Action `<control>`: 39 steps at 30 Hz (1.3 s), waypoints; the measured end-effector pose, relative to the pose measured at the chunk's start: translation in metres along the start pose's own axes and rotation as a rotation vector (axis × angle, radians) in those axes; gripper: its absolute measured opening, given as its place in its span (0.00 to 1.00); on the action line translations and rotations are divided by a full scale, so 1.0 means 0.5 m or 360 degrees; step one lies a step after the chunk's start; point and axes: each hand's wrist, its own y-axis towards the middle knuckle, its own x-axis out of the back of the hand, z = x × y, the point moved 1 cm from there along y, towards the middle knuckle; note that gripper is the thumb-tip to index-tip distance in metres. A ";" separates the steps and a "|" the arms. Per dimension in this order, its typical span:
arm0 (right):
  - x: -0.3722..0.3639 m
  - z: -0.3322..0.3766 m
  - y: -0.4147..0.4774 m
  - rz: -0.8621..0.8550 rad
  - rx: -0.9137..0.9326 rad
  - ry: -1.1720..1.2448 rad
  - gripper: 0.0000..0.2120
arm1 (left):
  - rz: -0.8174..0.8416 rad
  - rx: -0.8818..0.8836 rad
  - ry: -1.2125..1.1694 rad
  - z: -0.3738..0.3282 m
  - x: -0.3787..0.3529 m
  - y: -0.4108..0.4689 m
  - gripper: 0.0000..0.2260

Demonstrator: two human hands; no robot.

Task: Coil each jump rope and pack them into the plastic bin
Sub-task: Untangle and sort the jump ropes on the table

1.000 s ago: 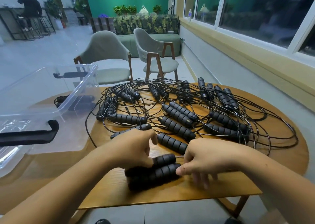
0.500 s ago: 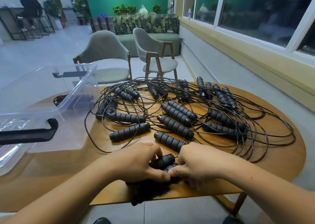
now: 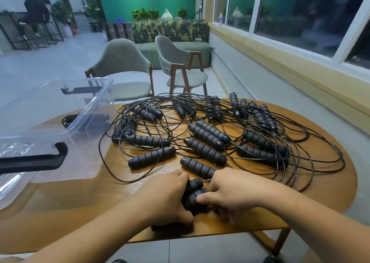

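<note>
Several black jump ropes with ribbed foam handles and thin black cords lie tangled across the round wooden table (image 3: 324,198). Near the front edge, my left hand (image 3: 166,196) grips a pair of black handles (image 3: 193,192) held side by side. My right hand (image 3: 230,188) pinches the same pair from the right, thumb on the lower handle. Much of that pair is hidden under my hands. A clear plastic bin (image 3: 88,110) with a black latch handle (image 3: 34,160) stands at the table's left side. A loose handle (image 3: 152,157) lies just beyond my left hand.
Two grey upholstered chairs (image 3: 122,68) stand behind the table, with a green sofa and planters further back. A window wall runs along the right. A person in black sits at a counter at the far left. The table's front edge is close under my wrists.
Both hands have drawn the pair of handles closer to the table's front edge and closed more tightly around them. The loose handle behind my left hand is now uncovered.
</note>
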 end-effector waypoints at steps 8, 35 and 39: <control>0.030 0.005 -0.021 0.0257 0.0173 0.0896 0.31 | -0.0267 -0.0010 -0.0604 0.035 0.078 -0.008 0.16; 0.055 0.059 -0.047 -0.0201 0.0742 0.2110 0.13 | -0.0388 -0.0188 -0.2120 -0.047 0.167 0.032 0.17; 0.121 0.016 -0.110 0.0042 0.0778 0.2043 0.20 | -0.0533 -0.0240 -0.2476 -0.070 0.225 0.085 0.13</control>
